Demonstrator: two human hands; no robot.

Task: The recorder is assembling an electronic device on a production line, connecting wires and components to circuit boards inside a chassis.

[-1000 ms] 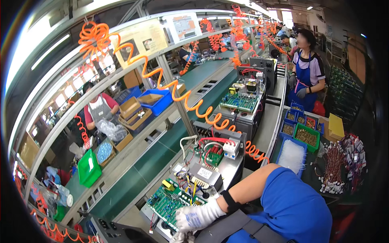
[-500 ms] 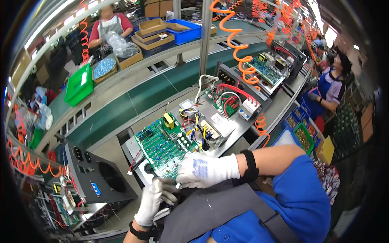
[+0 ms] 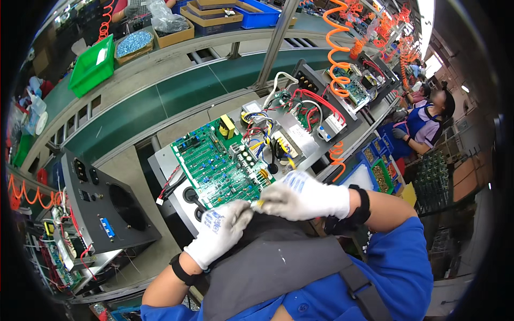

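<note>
- This was a factory floor, an electronics assembly line, with work stations strung out in a row.
- A long green conveyor belt (image 3: 160,104) ran through the middle of the line.
- Green circuit boards (image 3: 219,166) with bundled wiring sat in open metal chassis along the bench.
- Orange coiled air hoses (image 3: 337,48) hung down from overhead rails.
- Parts bins lined the far side: a green crate (image 3: 93,64), blue trays (image 3: 257,13), cardboard boxes (image 3: 171,32).
- Another worker in a blue apron (image 3: 425,120) stood further down the line.
- A black fan-fronted casing (image 3: 104,206) waited nearby.
</note>
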